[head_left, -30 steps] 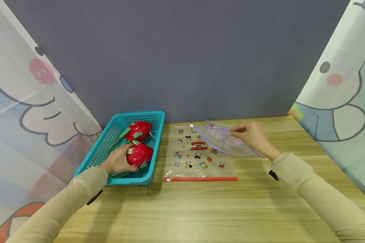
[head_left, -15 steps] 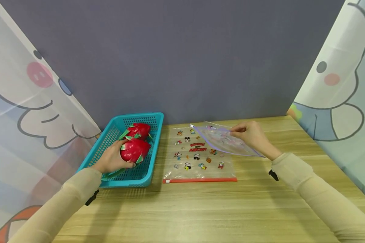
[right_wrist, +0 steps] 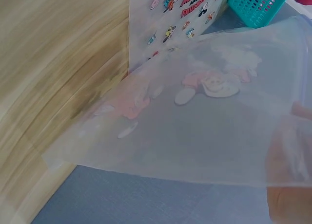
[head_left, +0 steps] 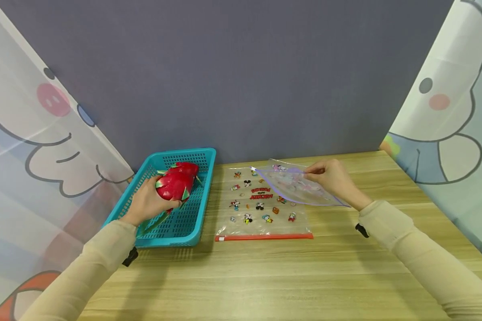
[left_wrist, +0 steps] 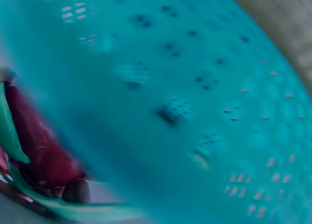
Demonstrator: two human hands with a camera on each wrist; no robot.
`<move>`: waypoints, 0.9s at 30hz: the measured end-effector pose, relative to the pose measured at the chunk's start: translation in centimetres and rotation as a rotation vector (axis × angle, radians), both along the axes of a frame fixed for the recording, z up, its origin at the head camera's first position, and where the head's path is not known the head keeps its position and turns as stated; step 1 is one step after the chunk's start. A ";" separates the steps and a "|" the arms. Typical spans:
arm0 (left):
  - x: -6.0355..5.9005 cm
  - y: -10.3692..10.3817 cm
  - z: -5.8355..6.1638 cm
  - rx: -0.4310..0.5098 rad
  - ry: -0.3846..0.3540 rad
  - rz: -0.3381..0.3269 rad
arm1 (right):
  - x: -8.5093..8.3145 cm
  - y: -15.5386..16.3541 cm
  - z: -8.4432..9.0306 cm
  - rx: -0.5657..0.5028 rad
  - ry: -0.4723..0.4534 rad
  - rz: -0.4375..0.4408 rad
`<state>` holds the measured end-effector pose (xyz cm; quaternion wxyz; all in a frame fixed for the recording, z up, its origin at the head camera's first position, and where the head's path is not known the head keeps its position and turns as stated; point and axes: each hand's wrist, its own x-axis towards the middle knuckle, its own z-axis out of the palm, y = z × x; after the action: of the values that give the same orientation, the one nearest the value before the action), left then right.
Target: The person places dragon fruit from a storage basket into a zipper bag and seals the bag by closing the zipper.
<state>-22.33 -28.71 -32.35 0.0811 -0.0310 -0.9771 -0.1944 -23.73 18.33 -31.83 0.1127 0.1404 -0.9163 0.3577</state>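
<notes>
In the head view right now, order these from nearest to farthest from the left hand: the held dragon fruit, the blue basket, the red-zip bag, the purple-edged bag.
1. Held dragon fruit: gripped in the left hand, above the basket.
2. Blue basket: directly under the hand, table's left.
3. Red-zip bag: flat, right of the basket.
4. Purple-edged bag: farthest right, lifted by the right hand.

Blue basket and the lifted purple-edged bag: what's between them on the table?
Head view: between the blue basket and the purple-edged bag lies a flat clear bag with cartoon prints and a red zip strip.
</notes>
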 end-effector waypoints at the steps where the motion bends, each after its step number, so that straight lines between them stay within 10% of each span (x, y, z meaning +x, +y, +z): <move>1: 0.0 0.2 0.3 0.005 0.002 0.001 | 0.0 0.0 0.0 -0.003 -0.001 -0.001; 15: 1.6 3.9 5.4 0.070 0.014 -0.020 | -0.3 0.4 -0.2 -0.027 0.021 -0.002; 27: 2.5 7.7 6.1 0.030 0.026 -0.091 | -0.4 0.3 -0.1 -0.049 -0.011 0.009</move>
<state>-19.88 -21.03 -26.23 0.0854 -0.0768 -0.9705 -0.2121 -24.13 18.60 -31.94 0.1092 0.1398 -0.9073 0.3812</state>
